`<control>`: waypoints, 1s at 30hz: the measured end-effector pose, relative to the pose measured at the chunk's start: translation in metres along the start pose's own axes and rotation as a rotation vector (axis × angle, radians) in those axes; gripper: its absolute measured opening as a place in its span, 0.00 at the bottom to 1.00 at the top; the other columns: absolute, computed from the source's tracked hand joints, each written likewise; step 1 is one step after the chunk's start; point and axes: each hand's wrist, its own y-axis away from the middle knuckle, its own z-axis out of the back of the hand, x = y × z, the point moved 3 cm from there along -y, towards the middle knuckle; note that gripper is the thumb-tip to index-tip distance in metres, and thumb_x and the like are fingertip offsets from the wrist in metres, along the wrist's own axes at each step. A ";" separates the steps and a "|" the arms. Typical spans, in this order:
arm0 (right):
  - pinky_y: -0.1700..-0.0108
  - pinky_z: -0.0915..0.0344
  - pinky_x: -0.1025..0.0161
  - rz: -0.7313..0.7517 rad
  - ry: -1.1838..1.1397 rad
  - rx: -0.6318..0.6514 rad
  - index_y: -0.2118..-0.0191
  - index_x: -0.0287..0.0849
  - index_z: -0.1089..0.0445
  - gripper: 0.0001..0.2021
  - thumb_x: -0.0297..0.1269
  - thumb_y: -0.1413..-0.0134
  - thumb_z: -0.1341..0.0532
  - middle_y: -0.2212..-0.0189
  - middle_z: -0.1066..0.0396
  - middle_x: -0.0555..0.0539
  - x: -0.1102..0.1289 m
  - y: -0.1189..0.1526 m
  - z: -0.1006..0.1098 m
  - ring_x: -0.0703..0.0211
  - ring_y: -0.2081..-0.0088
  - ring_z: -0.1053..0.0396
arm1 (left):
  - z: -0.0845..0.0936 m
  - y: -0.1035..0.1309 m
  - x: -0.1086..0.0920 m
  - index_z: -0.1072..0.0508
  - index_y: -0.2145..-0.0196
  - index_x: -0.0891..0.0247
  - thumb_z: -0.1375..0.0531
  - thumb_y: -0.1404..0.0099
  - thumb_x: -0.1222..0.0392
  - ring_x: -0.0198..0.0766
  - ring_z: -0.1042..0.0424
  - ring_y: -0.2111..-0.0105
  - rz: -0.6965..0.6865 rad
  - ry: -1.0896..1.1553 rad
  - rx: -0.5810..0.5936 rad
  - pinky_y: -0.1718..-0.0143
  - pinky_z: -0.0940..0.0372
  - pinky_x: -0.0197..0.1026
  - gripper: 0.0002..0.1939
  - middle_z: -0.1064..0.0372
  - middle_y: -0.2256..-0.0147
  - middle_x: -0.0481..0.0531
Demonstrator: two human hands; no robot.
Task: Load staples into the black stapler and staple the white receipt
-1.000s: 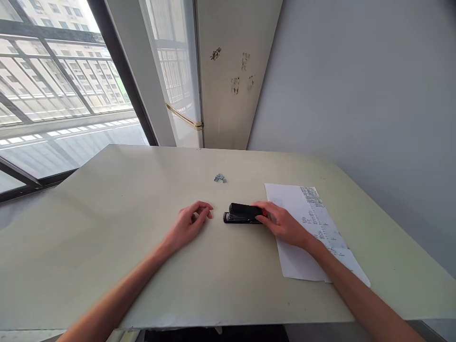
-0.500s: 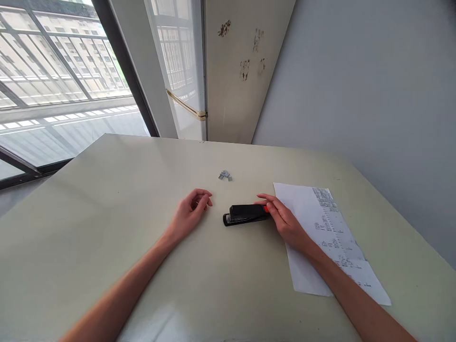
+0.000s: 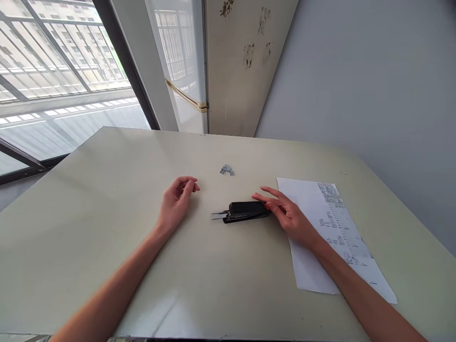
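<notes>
- Your stapler point(image 3: 247, 210), black with a red part point(image 3: 268, 206) at its right end, is on the tabletop point(image 3: 199, 285), between your hands and nearer the right one.
- A thin metal strip point(image 3: 218, 216) sticks out of the stapler's left end, pointing toward your left side.
- Your right hand point(image 3: 292, 218) is at the stapler's red end: the thumb meets the red part, while the fingers stretch out past it on the far side. You cannot tell from this view whether that grip is clamped on the stapler.
- Your left hand point(image 3: 176, 199) is apart from the stapler, its fingers loosely curled with the thumb over them; whether that grip's fingertips meet, you cannot tell.
- Beyond the stapler, you have a small cluster of grey staples point(image 3: 227, 169), well apart from both hands.
- To your right lies a printed sheet of paper point(image 3: 342, 228), with your right forearm crossing above it; its left edge is near the stapler's red end.
- Past the tabletop's left far corner, you face a window point(image 3: 64, 66).
</notes>
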 end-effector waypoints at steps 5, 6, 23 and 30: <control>0.32 0.36 0.44 0.023 -0.004 -0.019 0.34 0.56 0.35 0.21 0.52 0.24 0.51 0.39 0.24 0.47 -0.006 0.002 -0.002 0.50 0.38 0.28 | -0.004 0.001 -0.002 0.25 0.56 0.61 0.42 0.27 0.43 0.44 0.26 0.55 -0.010 -0.011 0.052 0.50 0.32 0.45 0.18 0.23 0.59 0.55; 0.33 0.35 0.45 0.032 0.001 -0.022 0.35 0.55 0.34 0.21 0.53 0.24 0.50 0.40 0.24 0.48 -0.007 0.003 -0.003 0.50 0.39 0.27 | -0.004 0.002 -0.002 0.25 0.56 0.61 0.42 0.27 0.43 0.44 0.26 0.55 -0.019 -0.010 0.072 0.49 0.33 0.46 0.18 0.22 0.58 0.55; 0.46 0.26 0.53 -0.494 -0.502 0.152 0.45 0.46 0.24 0.27 0.54 0.46 0.27 0.53 0.19 0.44 0.016 0.012 -0.023 0.52 0.57 0.20 | -0.040 0.025 0.000 0.20 0.59 0.69 0.47 0.20 0.50 0.45 0.19 0.56 0.652 1.095 0.227 0.47 0.26 0.46 0.22 0.20 0.58 0.62; 0.53 0.21 0.58 -0.610 -0.823 0.376 0.45 0.40 0.25 0.25 0.52 0.41 0.29 0.62 0.18 0.42 0.027 0.015 -0.033 0.53 0.61 0.19 | -0.044 0.030 -0.009 0.24 0.57 0.73 0.51 0.19 0.57 0.41 0.21 0.63 0.783 1.296 0.189 0.56 0.23 0.42 0.20 0.25 0.64 0.60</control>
